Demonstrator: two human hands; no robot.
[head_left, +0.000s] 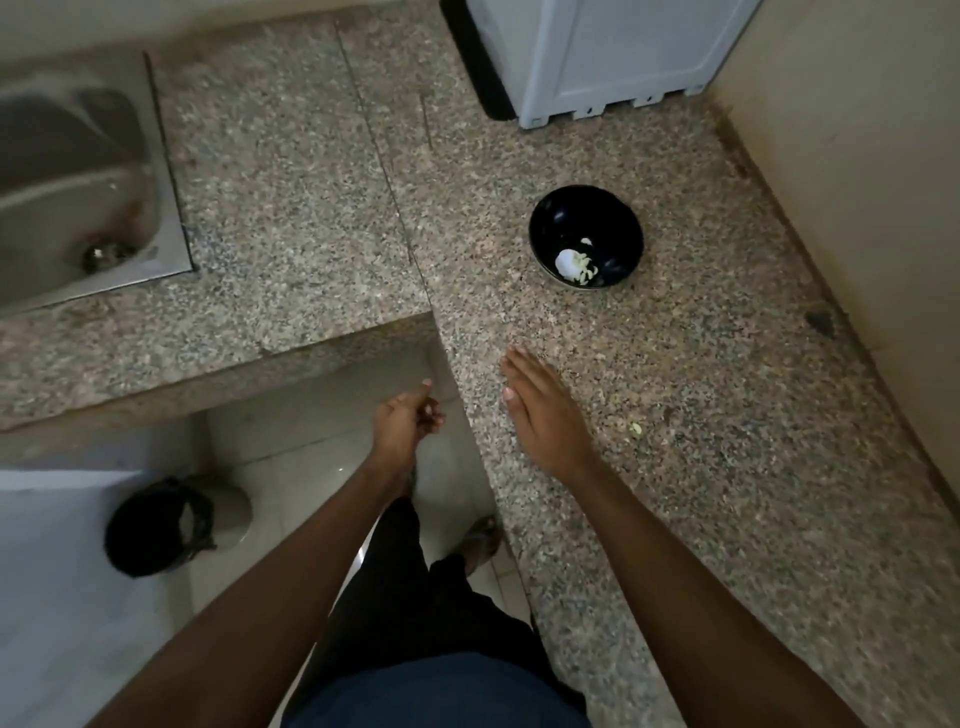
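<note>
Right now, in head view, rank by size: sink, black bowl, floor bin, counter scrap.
1. sink
2. black bowl and floor bin: alike; bin sits farther off, so unranked
3. counter scrap

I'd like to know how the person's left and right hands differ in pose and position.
The left hand has curled fingers; the right hand is flat with fingers straight. The left hand hangs over the tiled floor, beside the speckled granite counter; the right hand is over it, pointing toward the round black bowl. Both are bare.
</note>
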